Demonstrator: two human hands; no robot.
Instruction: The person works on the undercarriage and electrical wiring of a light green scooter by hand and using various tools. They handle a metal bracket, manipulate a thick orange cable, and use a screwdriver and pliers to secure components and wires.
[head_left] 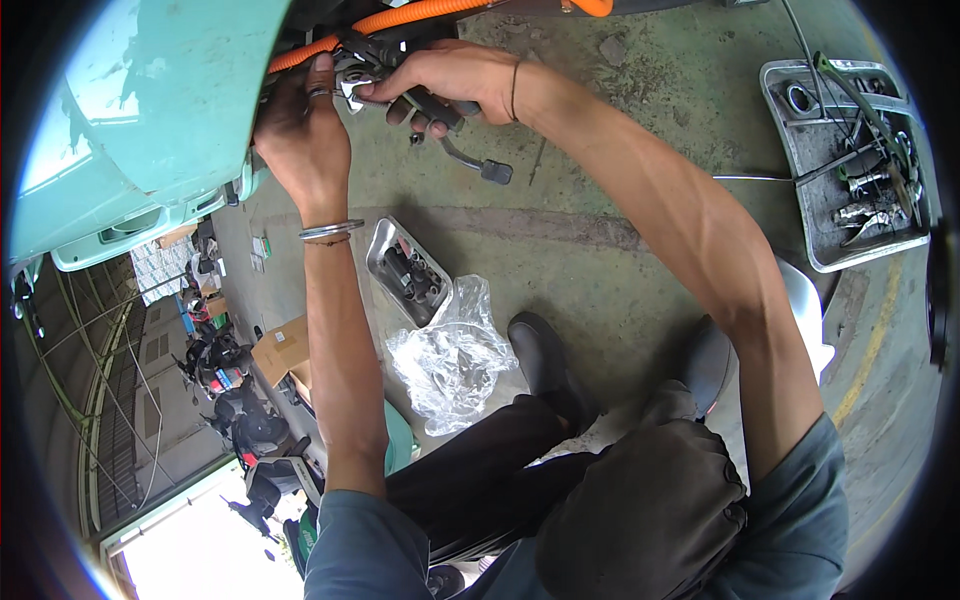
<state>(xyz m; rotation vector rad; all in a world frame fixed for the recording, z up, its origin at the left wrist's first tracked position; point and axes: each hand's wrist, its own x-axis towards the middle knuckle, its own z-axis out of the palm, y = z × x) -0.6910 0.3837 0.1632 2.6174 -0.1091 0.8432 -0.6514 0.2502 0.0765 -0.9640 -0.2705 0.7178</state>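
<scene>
At the top, below the edge of a mint-green vehicle panel [150, 110], both my hands work close together. My right hand [460, 80] is closed round a black pedal assembly, its thumb by a small shiny metal part [352, 90]. From under those fingers hangs a bent arm ending in a dark pedal pad [496, 172]. My left hand [305, 145] is closed beside the assembly, thumb pointing up; what its fingers grip is hidden and partly blurred. An orange corrugated conduit [405, 16] runs just above both hands.
On the floor lie a small metal tray [378, 262] with dark parts and a crumpled clear plastic bag [450, 365]. A larger metal tray [822, 245] of tools stands at the right, a thin rod sticking out. A cardboard box [280, 350] and parked scooters [245, 420] are at the left.
</scene>
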